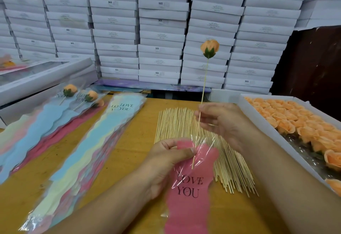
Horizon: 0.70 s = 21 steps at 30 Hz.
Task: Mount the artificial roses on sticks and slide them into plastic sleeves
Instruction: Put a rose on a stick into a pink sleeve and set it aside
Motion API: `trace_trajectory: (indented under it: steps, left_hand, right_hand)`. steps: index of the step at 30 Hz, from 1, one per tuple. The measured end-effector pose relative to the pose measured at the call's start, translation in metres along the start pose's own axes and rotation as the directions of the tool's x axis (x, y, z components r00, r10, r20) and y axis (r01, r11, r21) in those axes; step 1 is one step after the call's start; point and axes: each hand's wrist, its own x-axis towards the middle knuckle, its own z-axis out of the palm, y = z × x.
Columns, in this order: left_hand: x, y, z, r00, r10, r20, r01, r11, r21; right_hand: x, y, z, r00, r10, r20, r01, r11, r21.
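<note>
Right of centre in the frame, the right hand (221, 121) pinches a thin, pale wooden stick (203, 89) between thumb and curled fingers; the stick stands nearly upright and carries a peach rose (210, 48) with soft layered petals and a green calyx at its top, high against the boxes behind. The stick's lower end has entered the mouth of a pink plastic sleeve (188, 193), glossy and crinkled at its clear opening, wavy-edged, printed "LOVE YOU" in dark letters, lying lower centre. The left hand (166, 161) grips the sleeve's upper edge, thumb pressed on top with the fingers curled beneath. Under both hands a loose fan of bare sticks (184, 121) spreads across the wooden table (129, 141), a yellow-brown, scuffed surface. At the right edge a shallow white tray (258, 115) holds rows of peach rose heads (295, 121), packed tightly together. Left of centre lies a long stack of empty sleeves (88, 150) in pastel blue, yellow and pink, inside clear wrap. Farther left, finished roses in sleeves (70, 93) lie overlapping, pointing toward the upper left. A wall of flat white cardboard boxes (162, 30), some marked "SGS", fills the upper frame, with a dark brown panel (313, 67) at the upper right.
</note>
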Motion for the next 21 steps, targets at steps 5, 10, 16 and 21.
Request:
trace_trajectory:
  steps: [5, 10, 16, 21]
  left_hand:
    - [-0.003, -0.001, 0.001, 0.999, -0.027, 0.033, 0.027, 1.0, 0.01]
    - [-0.002, 0.002, 0.0, 1.0, -0.023, 0.022, 0.022, 1.0, 0.008]
    - [-0.003, 0.002, 0.0, 0.999, -0.021, 0.04, 0.023, 0.999, -0.038]
    - [-0.004, 0.005, -0.001, 0.998, -0.053, 0.033, 0.055, 0.997, -0.052]
  right_hand:
    - [0.016, -0.028, -0.005, 0.991, -0.046, -0.124, 0.046, 0.999, -0.003]
    - [0.017, -0.026, -0.007, 0.995, -0.021, -0.093, 0.021, 1.0, 0.002]
    - [0.008, -0.009, -0.011, 1.0, 0.0, -0.019, 0.0, 1.0, -0.019]
    - [-0.005, 0.011, -0.011, 0.995, 0.045, 0.083, -0.036, 0.993, -0.108]
